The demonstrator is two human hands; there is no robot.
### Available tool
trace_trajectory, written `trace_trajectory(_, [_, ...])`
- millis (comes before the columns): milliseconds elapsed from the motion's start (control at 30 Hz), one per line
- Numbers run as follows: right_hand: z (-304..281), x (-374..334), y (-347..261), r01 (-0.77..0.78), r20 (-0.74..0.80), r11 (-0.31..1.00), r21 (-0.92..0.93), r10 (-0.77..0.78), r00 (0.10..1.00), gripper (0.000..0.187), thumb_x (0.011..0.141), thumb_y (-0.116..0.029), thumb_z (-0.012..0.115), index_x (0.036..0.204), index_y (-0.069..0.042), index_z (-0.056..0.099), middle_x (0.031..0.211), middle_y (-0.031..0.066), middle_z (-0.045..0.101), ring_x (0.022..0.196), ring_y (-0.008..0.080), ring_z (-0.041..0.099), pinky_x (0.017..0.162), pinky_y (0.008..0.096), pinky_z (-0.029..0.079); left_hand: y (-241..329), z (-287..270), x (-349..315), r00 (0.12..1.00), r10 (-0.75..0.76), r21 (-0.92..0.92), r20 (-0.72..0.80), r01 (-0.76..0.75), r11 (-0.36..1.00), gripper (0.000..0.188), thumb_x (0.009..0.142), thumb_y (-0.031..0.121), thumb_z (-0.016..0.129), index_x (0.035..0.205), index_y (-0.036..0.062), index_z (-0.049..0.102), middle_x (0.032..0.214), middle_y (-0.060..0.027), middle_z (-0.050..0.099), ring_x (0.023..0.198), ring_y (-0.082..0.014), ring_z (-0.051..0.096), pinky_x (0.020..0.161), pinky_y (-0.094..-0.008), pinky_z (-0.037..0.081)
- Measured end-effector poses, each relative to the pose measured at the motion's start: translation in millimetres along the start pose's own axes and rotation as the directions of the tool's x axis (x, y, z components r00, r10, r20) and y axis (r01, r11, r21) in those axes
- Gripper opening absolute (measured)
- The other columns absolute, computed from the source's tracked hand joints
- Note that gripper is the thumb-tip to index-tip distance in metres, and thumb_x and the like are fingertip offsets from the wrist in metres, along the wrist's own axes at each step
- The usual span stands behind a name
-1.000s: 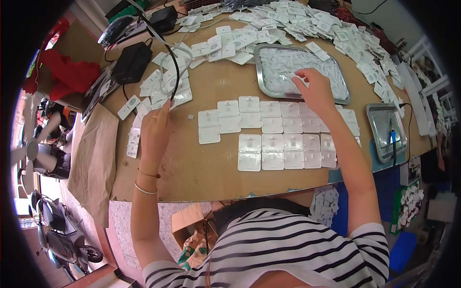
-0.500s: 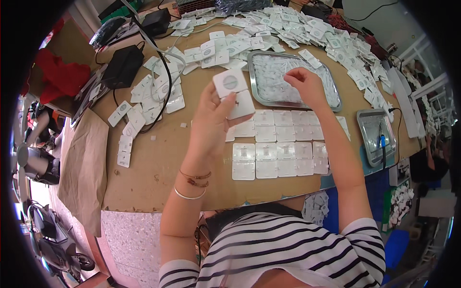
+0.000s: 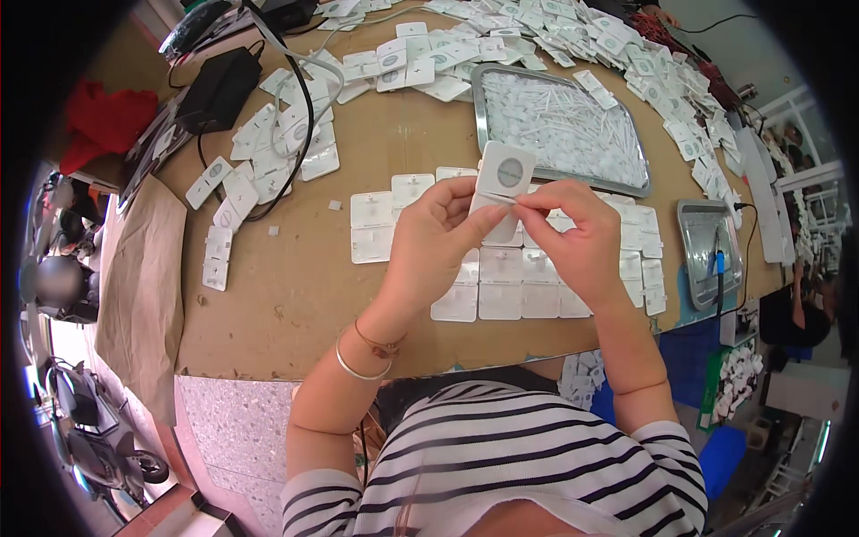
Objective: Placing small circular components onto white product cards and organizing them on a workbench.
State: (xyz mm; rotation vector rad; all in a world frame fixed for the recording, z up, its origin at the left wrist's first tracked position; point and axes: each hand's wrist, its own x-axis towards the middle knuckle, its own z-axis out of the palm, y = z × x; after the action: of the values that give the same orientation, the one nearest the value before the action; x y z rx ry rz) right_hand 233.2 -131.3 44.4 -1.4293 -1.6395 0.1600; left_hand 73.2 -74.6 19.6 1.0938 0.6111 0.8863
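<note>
My left hand [image 3: 429, 242] grips a two-part white plastic case [image 3: 506, 168] with a grey round mark on its upper half, tilted up over the table. My right hand [image 3: 577, 237] has thumb and forefinger pinched at the joint between the halves. A thin white sliver shows at those fingertips, too small to name. Beneath both hands, flat white cases [image 3: 499, 300] lie in rows, partly covered by the hands. Beyond them is a metal tray [image 3: 478, 100] full of small white plastic pieces and thin white sticks, a two-part case lying over its far edge.
Heaps of white cases [image 3: 617, 40] cover the far side of the table, with a smaller pile [image 3: 282, 143] at the left beside a black power adapter [image 3: 219, 89] and cables. A small metal tray [image 3: 687, 259] with a blue-and-black tool [image 3: 719, 268] stands at the right.
My right hand has come from the large tray to the case in my left hand. The left hand has moved right and lower, uncovering flat cases at the left of the rows.
</note>
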Motion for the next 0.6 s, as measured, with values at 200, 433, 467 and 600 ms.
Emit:
trace_trajectory(200, [-0.4,2.1,4.8,-0.489,0.164,0.778,0.394,0.464,0.871,0.013,0.076,-0.005,0.072,0.084,-0.001,0.063,0.076,0.0029,0.063,0.070,0.0081,0.056,0.064,0.0225,0.045,2.8,0.4,-3.5,0.998,-0.028,-0.028,-0.049,0.027,0.999,0.030,0.089,0.020,0.062,0.109,-0.0034,0.058,0.094,-0.0081,0.065,0.083,-0.0106,0.061,0.070,-0.0229,0.050])
trace_trajectory(433, [1.9,-9.2,13.2,-0.613,0.402,0.577,0.539,0.464,0.790,0.010,0.082,-0.009,0.068,0.087,-0.004,0.060,0.082,0.0004,0.060,0.074,0.0080,0.054,0.068,0.0233,0.046,-3.6,-0.3,-4.3,0.993,0.082,0.103,-0.084,-0.074,0.992,0.025,0.087,0.016,0.064,0.102,-0.0039,0.062,0.091,-0.0076,0.064,0.084,-0.0111,0.060,0.072,-0.0256,0.051])
trace_trajectory(467, [3.3,-10.3,10.9,-0.599,0.379,0.577,0.556,0.466,0.800,0.010,0.082,-0.008,0.068,0.086,-0.004,0.060,0.081,0.0002,0.060,0.074,0.0077,0.054,0.068,0.0232,0.046,-3.4,-0.6,-4.4,0.992,0.090,0.088,-0.092,-0.082,0.993,0.024,0.087,0.014,0.064,0.101,-0.0042,0.063,0.091,-0.0076,0.064,0.084,-0.0113,0.060,0.072,-0.0257,0.051])
trace_trajectory(600, [2.7,-12.9,11.6,-0.535,0.317,0.665,0.521,0.431,0.845,0.009,0.082,-0.007,0.068,0.083,-0.003,0.060,0.080,0.0000,0.060,0.075,0.0068,0.054,0.067,0.0244,0.045,0.5,-3.0,-2.9,0.997,0.035,0.025,-0.068,-0.034,0.999,0.025,0.089,0.017,0.062,0.102,-0.0042,0.063,0.091,-0.0071,0.064,0.084,-0.0114,0.060,0.072,-0.0264,0.051])
